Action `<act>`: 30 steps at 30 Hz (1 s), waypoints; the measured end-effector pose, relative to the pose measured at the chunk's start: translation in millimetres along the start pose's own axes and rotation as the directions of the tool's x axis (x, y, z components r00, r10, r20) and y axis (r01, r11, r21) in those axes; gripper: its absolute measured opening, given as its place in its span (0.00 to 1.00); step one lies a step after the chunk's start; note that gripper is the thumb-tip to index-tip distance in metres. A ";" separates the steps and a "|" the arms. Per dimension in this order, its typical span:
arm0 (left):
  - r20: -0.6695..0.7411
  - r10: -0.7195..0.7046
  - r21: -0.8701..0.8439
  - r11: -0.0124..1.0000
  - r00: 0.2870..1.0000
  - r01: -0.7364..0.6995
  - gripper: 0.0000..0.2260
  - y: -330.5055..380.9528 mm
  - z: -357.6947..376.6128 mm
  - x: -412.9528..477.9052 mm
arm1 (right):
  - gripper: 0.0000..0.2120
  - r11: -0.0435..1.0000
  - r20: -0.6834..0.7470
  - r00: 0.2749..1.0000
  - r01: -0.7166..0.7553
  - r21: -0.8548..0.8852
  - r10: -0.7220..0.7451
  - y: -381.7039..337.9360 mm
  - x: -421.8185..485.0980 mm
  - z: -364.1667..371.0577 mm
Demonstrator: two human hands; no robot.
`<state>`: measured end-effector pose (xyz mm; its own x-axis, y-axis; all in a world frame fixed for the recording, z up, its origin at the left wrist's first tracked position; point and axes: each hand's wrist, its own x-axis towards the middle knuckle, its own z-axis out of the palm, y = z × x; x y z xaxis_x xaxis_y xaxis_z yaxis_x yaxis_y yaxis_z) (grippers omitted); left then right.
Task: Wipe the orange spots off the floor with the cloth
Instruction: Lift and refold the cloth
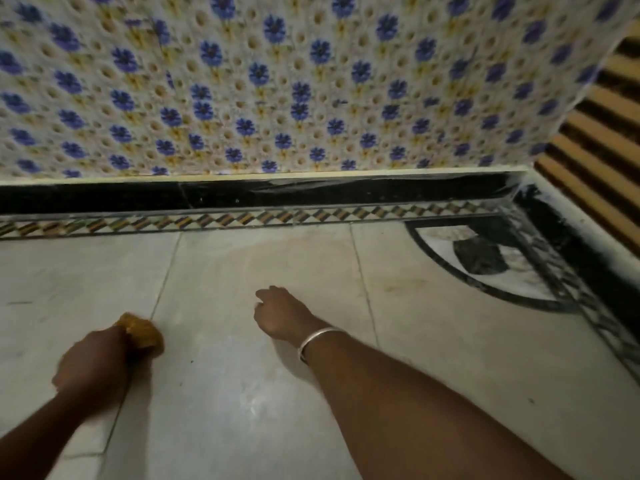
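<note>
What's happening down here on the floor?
A person is cleaning the pale tiled floor. Their left hand grips a bunched orange-brown cloth and presses it onto the floor near a tile seam. The right hand, with a silver bangle on the wrist, is loosely curled with its fingers at the floor farther ahead, holding nothing. A faint yellowish stain shows nearer the flower-patterned wall.

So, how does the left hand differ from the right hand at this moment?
The left hand is closed around the orange cloth; the right hand holds nothing. The right wrist wears a silver bangle; the left wrist is bare. The left hand is nearer the camera. Both are low over the pale floor.
</note>
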<state>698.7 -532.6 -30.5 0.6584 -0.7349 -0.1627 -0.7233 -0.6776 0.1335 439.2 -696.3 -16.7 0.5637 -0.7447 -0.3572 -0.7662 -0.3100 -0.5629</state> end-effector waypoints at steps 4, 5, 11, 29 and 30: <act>0.140 0.029 -0.470 0.882 0.990 0.041 0.15 70.7 -46.0 -12.4 | 0.25 1.000 -0.042 0.999 -0.027 -0.003 0.027 12.3 -15.5 -48.7; 0.162 0.066 -0.586 0.809 0.985 0.042 0.15 95.2 -57.8 -18.3 | 0.25 0.999 -0.065 0.997 -0.031 0.012 0.031 11.8 -23.1 -65.7; 0.206 0.279 -0.827 0.562 0.938 0.014 0.08 217.2 -136.6 -31.7 | 0.24 0.993 -0.177 0.984 -0.013 0.115 0.033 1.4 -56.3 -157.7; -0.034 0.501 -0.914 0.334 0.865 -0.229 0.15 340.6 -231.0 -33.5 | 0.22 0.212 -0.013 0.995 0.035 0.977 -0.103 47.0 -70.6 -269.9; -0.037 0.499 -0.921 0.319 0.866 -0.224 0.17 342.2 -232.2 -31.8 | 0.24 0.190 -0.028 0.993 0.049 0.981 -0.114 46.7 -73.4 -270.7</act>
<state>478.6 -748.1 247.4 0.2166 -0.9755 -0.0376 -0.1868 -0.0792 0.9792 278.5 -816.1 185.0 0.6387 -0.7207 -0.2696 0.1846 0.4837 -0.8555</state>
